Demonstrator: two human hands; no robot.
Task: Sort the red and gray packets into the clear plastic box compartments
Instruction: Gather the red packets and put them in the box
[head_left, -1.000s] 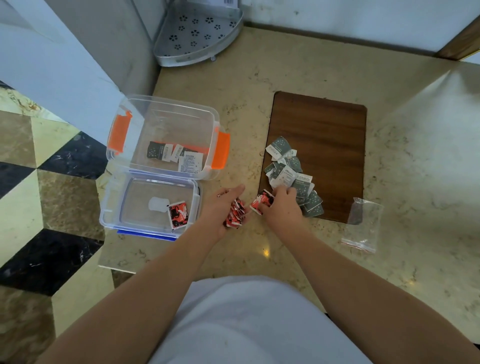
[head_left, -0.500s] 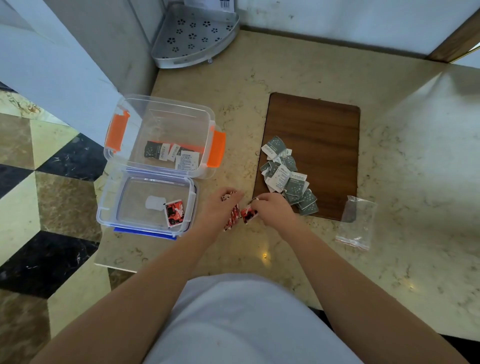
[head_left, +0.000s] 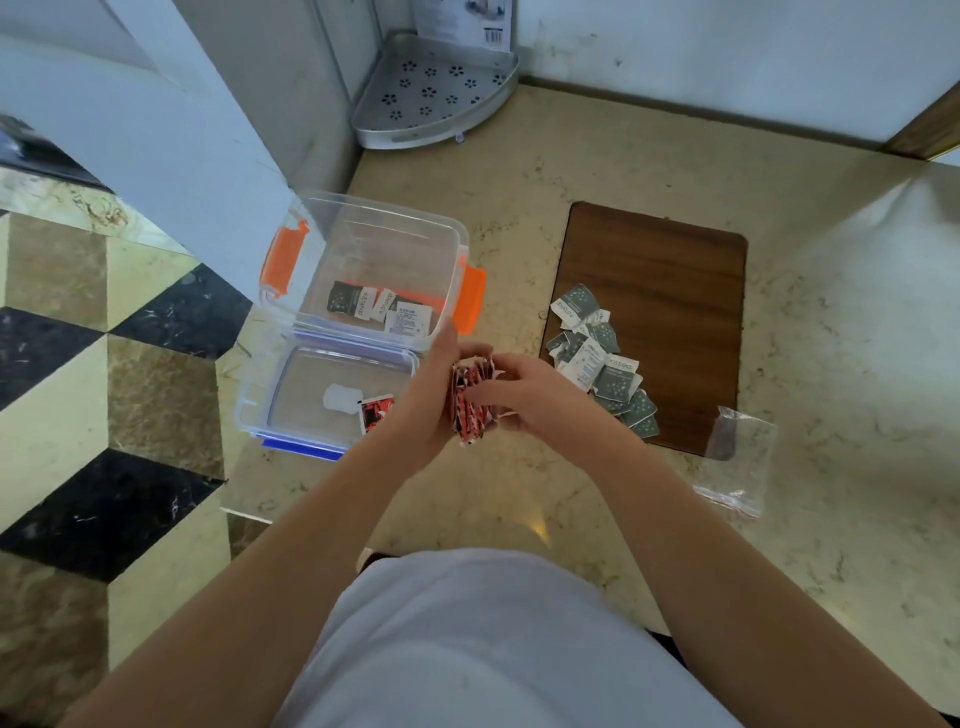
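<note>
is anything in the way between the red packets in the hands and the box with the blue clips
Nothing visible blocks it. The stack of red packets is gripped between the left hand and the right hand, just right of the blue-clipped box. That box is open on top, holding only one red packet and a white patch.

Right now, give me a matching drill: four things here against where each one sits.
Things:
1. red stack
2. gray pile
3. lone red packet
4. empty bag

Places:
A. on the wooden board
B. in the blue-edged box
C. between both hands (left hand, right hand)
D. on the counter, right of the board

Pairs: 1-C, 2-A, 3-B, 4-D
</note>
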